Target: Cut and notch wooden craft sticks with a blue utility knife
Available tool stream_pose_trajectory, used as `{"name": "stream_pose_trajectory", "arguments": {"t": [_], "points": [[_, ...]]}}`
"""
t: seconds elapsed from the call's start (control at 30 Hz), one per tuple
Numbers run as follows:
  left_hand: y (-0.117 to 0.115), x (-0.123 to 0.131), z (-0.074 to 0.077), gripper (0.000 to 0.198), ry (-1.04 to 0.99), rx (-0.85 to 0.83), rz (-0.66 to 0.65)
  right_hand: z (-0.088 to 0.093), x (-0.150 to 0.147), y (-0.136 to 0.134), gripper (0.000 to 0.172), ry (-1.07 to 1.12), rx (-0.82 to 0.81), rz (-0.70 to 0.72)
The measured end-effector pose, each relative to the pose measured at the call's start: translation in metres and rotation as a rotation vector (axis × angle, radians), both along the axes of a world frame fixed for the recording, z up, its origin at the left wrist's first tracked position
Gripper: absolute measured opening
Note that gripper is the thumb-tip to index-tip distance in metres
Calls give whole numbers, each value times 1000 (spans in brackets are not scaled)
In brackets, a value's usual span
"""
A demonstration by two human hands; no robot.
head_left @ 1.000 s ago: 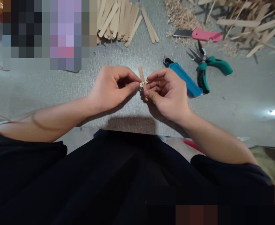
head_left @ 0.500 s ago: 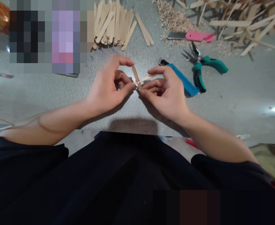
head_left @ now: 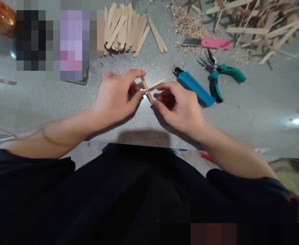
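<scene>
Two wooden craft sticks (head_left: 154, 84) cross each other in an X between my hands, just above the grey table. My left hand (head_left: 122, 93) pinches them from the left: its index fingertip touches the upper end of the darker stick, and its thumb is at the left end of the paler one. From the right, my right hand (head_left: 178, 105) has thumb and fingers closed at the lower end of the darker stick. The paler stick's right end points up past the right fingers. Whether the sticks are joined where they cross, I cannot tell.
A blue utility knife (head_left: 196, 88) and green-handled pliers (head_left: 217, 73) lie right of my hands. Behind are a pink-handled cutter (head_left: 215, 43), wood shavings (head_left: 190, 23), a row of craft sticks (head_left: 125, 30) and a heap of assembled sticks (head_left: 269, 29).
The crossed sticks have shifted slightly left and down. My right index finger has come off the paler stick and curled lower; my left index finger now presses the darker stick's top end.
</scene>
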State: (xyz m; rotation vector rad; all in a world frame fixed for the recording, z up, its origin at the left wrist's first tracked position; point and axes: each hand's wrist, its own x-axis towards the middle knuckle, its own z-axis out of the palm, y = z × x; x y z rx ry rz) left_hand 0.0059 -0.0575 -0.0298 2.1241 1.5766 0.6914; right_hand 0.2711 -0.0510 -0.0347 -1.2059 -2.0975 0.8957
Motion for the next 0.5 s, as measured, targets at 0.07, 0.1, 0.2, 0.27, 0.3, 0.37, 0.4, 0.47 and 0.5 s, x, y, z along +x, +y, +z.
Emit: {"name": "stream_pose_trajectory", "arguments": {"t": [0.07,0.1,0.2,0.27,0.3,0.37,0.4,0.47,0.5], "points": [[-1,-1,0,29,80,58,-30,-2,0,2,35,-88,52,17],[-2,-1,1,25,124,78,-45,-3,0,3,37,-135,79,23],[-2,-2,1,26,245,114,-76,-6,-2,3,37,-265,157,22],[-2,-1,2,36,316,124,-90,-8,-4,2,34,-316,184,16],[-2,-1,3,40,347,126,-100,-8,-5,1,33,-327,192,15],[-1,1,5,47,399,120,-114,-8,-7,0,32,-323,207,20],[-1,2,7,49,421,112,-116,-8,-7,0,30,-305,216,25],[1,3,10,48,448,96,-104,-5,-5,1,25,-239,235,26],[1,4,11,47,458,82,-94,-2,-4,3,24,-199,245,15]]}}
